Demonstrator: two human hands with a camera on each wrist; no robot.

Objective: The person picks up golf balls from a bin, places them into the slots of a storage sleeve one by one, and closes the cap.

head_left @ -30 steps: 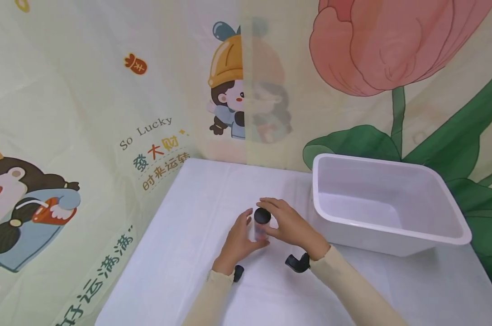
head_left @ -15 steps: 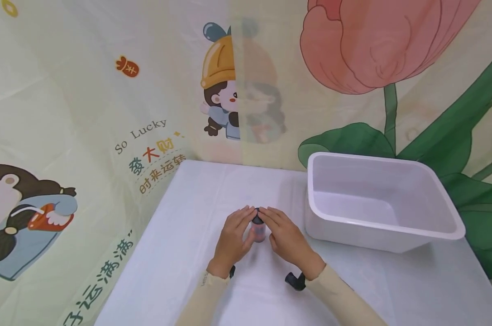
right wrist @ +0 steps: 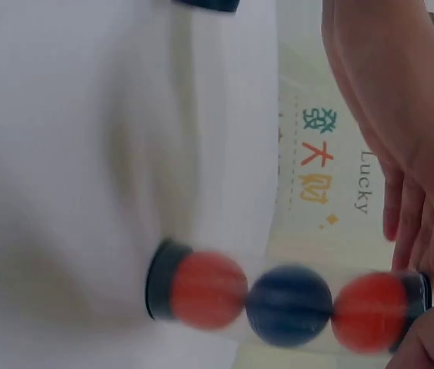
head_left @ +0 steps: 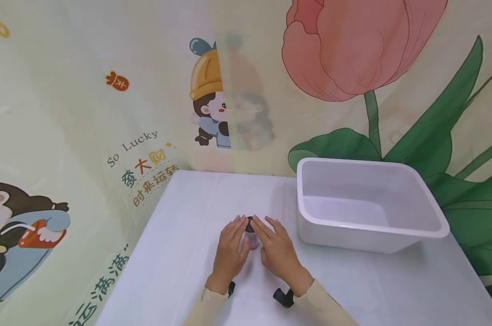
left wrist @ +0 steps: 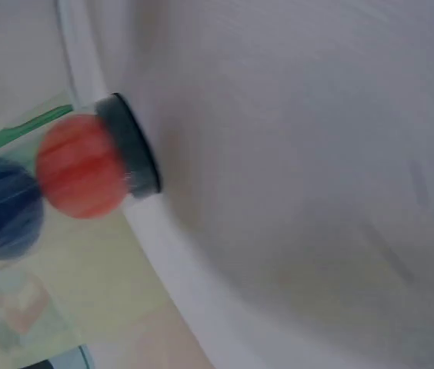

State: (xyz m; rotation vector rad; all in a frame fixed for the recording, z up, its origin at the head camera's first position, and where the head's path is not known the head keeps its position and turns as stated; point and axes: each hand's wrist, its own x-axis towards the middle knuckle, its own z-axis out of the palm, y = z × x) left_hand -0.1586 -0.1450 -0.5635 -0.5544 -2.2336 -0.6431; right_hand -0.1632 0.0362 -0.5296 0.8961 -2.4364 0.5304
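Note:
A clear tube (head_left: 250, 234) with black end caps stands upright on the white table (head_left: 180, 253). It holds a red ball (right wrist: 205, 290), a blue ball (right wrist: 288, 304) and another red ball (right wrist: 367, 311). My left hand (head_left: 228, 246) and right hand (head_left: 276, 250) flank the tube, fingers straight, tips meeting at the top cap (head_left: 250, 222). In the right wrist view the left hand's fingers (right wrist: 405, 223) reach down to that cap. The left wrist view shows only the bottom cap (left wrist: 128, 154) and the lower balls, blurred, with no hand in it.
A white plastic tub (head_left: 372, 227) stands on the table just right of my hands. Printed cloth walls rise behind and to the left. Black camera mounts (head_left: 284, 297) sit at my wrists.
My right hand had curled fingers over the tube's top cap; now both hands lie with straight fingers along the tube. My hands and the tube sit a little lower and further left in the view.

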